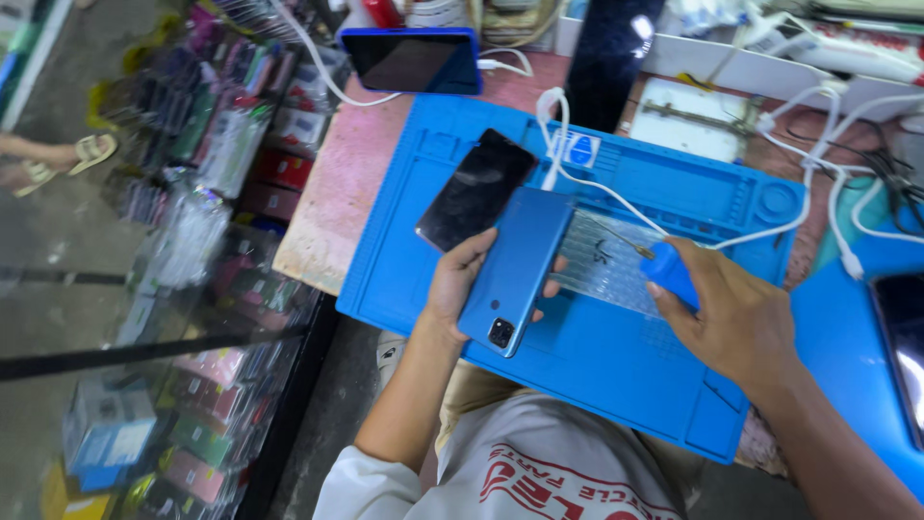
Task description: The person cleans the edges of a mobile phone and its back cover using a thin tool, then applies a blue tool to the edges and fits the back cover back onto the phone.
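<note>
At the far left of the frame, a glass display case (pixel 192 289) holds rows of small packaged goods, and a sandalled foot (pixel 82 152) of another person shows on the floor at the upper left.

Moving right, a pink tabletop (pixel 332 202) carries a blue work mat (pixel 616 366) with moulded compartments along its far edge. At the top centre, a dark-screened tablet in a blue case (pixel 414 60) lies on the tabletop with a white cable plugged into it.

Near the middle of the frame, the left hand (pixel 457 284) is closed around a blue phone (pixel 515 270), held back-side up just above the mat, its camera cluster towards the person. A black phone (pixel 476 190) lies screen-up on the mat, just beyond and partly under the blue one.

Right of centre, the right hand (pixel 736 318) grips the blue handle of a small screwdriver (pixel 664 270), its thin metal tip pointing up and left towards the blue phone, over a clear patterned pad on the mat. White cables (pixel 799 207) loop across the mat's upper right.

The work appears to be at the stage of opening the phone's back. The next move would seem to call for steadying the phone and bringing the tip precisely to a screw or seam.
</note>
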